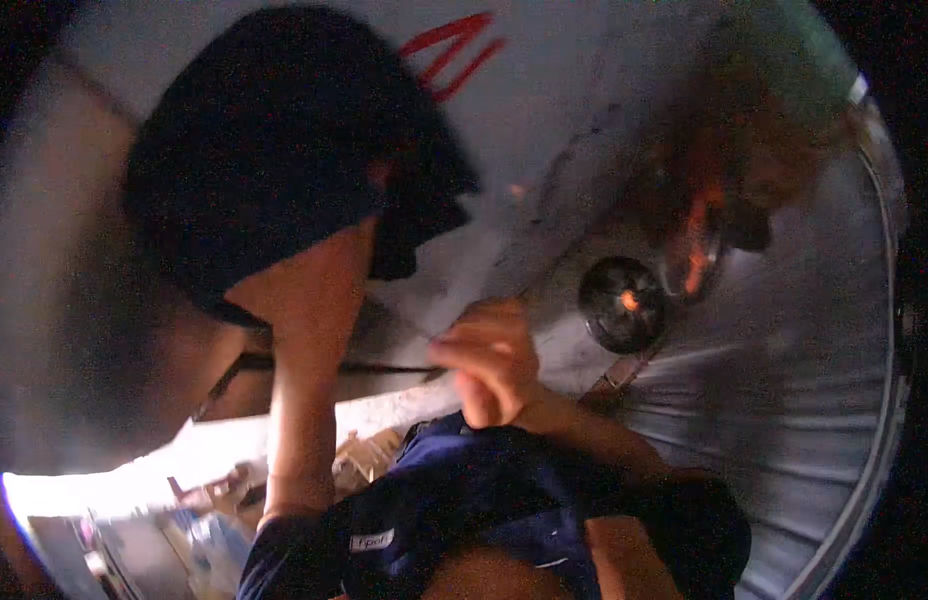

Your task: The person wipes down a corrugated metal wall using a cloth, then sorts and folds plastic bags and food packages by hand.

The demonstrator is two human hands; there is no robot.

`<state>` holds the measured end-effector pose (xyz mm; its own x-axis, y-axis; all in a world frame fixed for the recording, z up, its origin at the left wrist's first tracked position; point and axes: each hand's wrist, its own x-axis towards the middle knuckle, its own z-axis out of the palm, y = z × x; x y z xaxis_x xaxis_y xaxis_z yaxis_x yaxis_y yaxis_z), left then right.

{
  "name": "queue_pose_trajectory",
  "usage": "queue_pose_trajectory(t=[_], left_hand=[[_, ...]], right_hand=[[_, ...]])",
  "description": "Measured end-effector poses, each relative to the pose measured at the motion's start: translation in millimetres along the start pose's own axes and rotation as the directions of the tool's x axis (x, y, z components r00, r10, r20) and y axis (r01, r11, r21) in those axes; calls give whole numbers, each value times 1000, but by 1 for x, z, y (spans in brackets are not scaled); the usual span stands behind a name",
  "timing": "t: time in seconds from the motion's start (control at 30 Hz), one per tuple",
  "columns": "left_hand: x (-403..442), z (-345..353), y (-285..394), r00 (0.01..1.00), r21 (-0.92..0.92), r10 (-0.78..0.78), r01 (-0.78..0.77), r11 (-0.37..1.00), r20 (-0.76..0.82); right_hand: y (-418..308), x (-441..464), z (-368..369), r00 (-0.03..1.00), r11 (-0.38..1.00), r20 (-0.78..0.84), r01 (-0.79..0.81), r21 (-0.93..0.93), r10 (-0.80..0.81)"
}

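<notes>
A large dark cloth (284,130) is bunched in the upper left of the head view. My left hand (319,265) is raised into it, its fingers mostly hidden by the folds, and the cloth hangs around it. Near the middle, in front of my dark blue shirt (464,470), is my right hand (489,360). It is slightly blurred, with fingers loosely bent and apart and nothing visible in them. The cloth's lower right edge lies above and left of this hand, apart from it.
Right of centre is a round black object (622,305) with an orange spot. Beside it is a blurred dark shape with an orange streak (702,240). Red marks (454,55) show on a pale surface. Grey ridged material (784,410) fills the right; clutter (224,530) lies lower left.
</notes>
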<state>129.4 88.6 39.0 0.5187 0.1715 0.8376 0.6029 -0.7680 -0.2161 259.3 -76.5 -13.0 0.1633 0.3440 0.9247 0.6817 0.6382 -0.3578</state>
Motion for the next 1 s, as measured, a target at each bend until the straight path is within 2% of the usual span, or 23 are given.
queue_pose_trajectory(t=[0.07, 0.13, 0.17, 0.23, 0.37, 0.47, 0.57, 0.67, 0.73, 0.8, 0.9, 0.93, 1.0], left_hand=[[12, 12, -5, 998, -31, -29, 27, 999, -50], [22, 24, -15, 994, -50, -60, 56, 997, -89], [28, 31, -19, 991, -59, -71, 65, 996, -112], [39, 45, -30, 983, -78, -97, 85, 993, -156], [49, 58, -34, 950, -89, -151, 131, 987, -273], [56, 69, 14, 941, -196, -149, 91, 976, -305], [67, 81, 91, 959, -397, -91, -24, 918, -268], [87, 91, 179, 970, -605, 14, -163, 780, -244], [107, 93, 239, 957, -717, 98, -270, 643, -272], [128, 90, 290, 935, -785, 162, -354, 508, -316], [160, 76, 363, 875, -829, 237, -479, 290, -422], [170, 70, 386, 850, -830, 251, -515, 213, -463], [189, 56, 428, 799, -814, 257, -576, 68, -544]], right_hand=[[-1, 5, 7, 992, 990, -122, 53, 132, -36], [-10, 19, -7, 991, 998, -117, 64, -2, -63], [-10, 19, -8, 980, 998, -184, 65, -25, -69], [-10, 23, -26, 973, 989, -211, 72, -128, -98], [-12, 28, -79, 954, 933, -257, 56, -356, -156], [-11, 30, -125, 949, 874, -275, 0, -487, -154], [-14, 37, -164, 922, 794, -300, 15, -607, -246], [-22, 36, -211, 905, 681, -270, 31, -731, -330], [-24, 35, -238, 772, 650, -361, 87, -755, -523], [-42, 38, -259, 756, 582, -358, 37, -812, -547], [-57, 43, -278, 592, 541, -481, -89, -836, -647], [-60, 43, -284, 583, 500, -456, -96, -861, -672], [-63, 42, -295, 581, 390, -318, 0, -921, -749]])
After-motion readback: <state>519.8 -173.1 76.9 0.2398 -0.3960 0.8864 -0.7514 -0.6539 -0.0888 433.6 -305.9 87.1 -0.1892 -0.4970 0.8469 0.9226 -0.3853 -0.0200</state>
